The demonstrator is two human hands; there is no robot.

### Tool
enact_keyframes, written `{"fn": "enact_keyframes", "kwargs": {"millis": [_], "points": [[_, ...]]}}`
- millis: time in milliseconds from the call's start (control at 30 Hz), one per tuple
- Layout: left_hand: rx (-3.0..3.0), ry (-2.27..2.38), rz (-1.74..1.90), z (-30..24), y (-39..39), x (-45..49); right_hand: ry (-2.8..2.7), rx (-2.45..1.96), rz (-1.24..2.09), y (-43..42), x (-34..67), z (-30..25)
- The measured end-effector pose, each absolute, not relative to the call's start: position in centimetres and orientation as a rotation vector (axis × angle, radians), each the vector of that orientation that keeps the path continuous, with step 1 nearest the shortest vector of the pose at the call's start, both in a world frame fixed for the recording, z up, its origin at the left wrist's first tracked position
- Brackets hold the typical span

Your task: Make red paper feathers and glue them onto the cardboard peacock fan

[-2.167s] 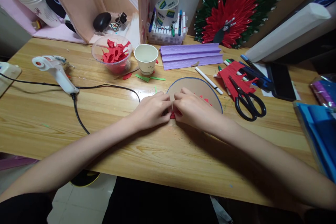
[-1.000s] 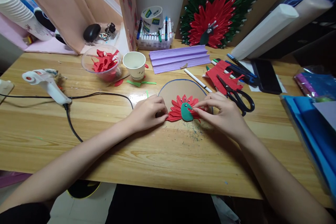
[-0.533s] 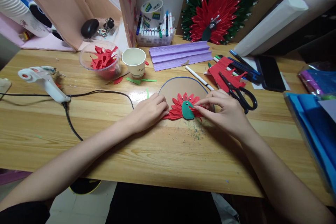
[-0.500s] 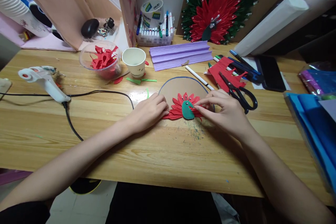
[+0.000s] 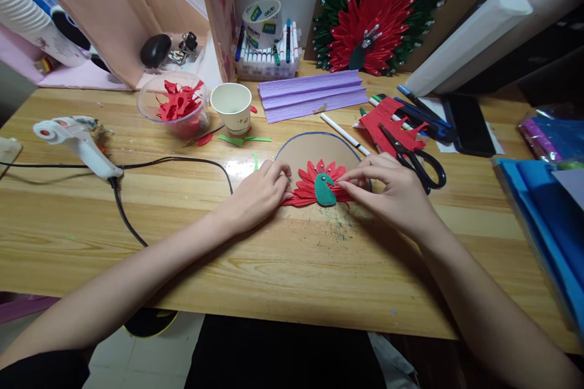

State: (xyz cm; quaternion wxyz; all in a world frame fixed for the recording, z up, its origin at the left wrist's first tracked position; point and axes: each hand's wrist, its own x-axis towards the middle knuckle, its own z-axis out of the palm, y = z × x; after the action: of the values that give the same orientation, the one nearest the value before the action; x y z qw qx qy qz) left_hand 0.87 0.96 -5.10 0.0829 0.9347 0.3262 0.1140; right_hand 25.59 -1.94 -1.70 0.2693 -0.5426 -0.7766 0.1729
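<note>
A cardboard piece (image 5: pixel 314 147) with a blue-edged curved top lies flat on the table. On its lower part sit red paper petals (image 5: pixel 306 184), fanned around a green paper peacock body (image 5: pixel 324 191). My left hand (image 5: pixel 267 189) rests at the left end of the petals, its fingers curled and closed on the petal edge. Thumb and forefinger of my right hand (image 5: pixel 383 185) pinch together at the petals just right of the green head. What lies between those fingertips is hard to see. Black-handled scissors (image 5: pixel 417 164) lie right behind that hand, beside red paper (image 5: pixel 383 124).
To the left lies a white glue gun (image 5: pixel 79 140) with its black cable. A tub of red scraps (image 5: pixel 176 103), a paper cup (image 5: pixel 231 108) and purple crepe paper (image 5: pixel 314 96) stand or lie behind. Blue packets (image 5: pixel 533 213) line the right edge. A finished-looking red and green peacock (image 5: pixel 374 24) leans at the back.
The whole view has shifted very slightly. Both hands keep nearly the same place at the petals, and the right fingertips sit marginally farther from the green head.
</note>
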Motion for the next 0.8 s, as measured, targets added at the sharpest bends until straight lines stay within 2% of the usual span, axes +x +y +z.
{"fn": "enact_keyframes", "kwargs": {"millis": [400,800], "points": [[2.481,1.026,0.468,-4.4,0.7,-0.1,-2.057,-1.475,0.428,-1.8,26.5,-1.8],[2.536,0.986,0.464,-4.7,0.7,0.0,-2.042,-1.481,0.416,-1.7,26.9,-1.8]]}}
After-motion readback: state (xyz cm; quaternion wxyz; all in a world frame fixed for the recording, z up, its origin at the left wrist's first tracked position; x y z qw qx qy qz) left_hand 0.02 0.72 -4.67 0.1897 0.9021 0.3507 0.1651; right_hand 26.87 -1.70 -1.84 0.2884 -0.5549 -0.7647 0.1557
